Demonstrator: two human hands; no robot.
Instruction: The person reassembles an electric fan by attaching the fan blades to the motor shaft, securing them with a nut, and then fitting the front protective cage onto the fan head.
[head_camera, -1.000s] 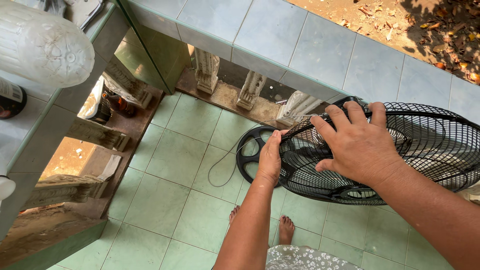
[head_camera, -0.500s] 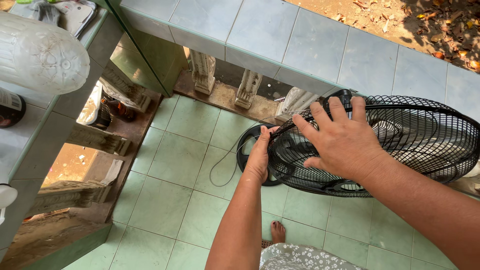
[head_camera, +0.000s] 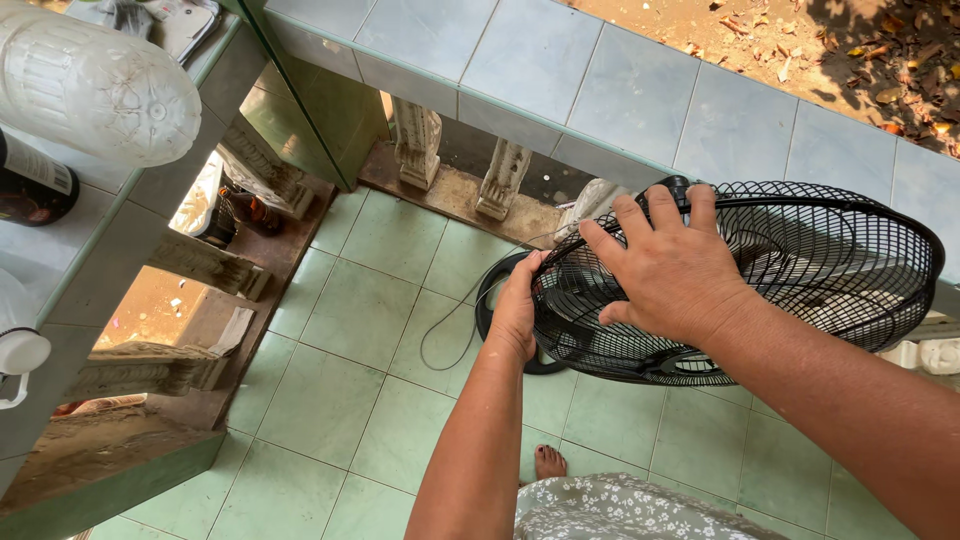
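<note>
The floor (head_camera: 350, 320) has green tiles. The left hand (head_camera: 518, 312) pinches the edge of a black fan cage (head_camera: 830, 270). The right hand (head_camera: 668, 272) lies flat and open on top of the cage. A round black fan base (head_camera: 490, 300) sits on the floor below, with a thin cord (head_camera: 440, 340) beside it.

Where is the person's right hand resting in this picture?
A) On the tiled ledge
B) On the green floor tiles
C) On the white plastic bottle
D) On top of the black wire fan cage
D: the right hand lies spread flat on the black wire fan cage, while the left hand grips the cage's near edge.
</note>
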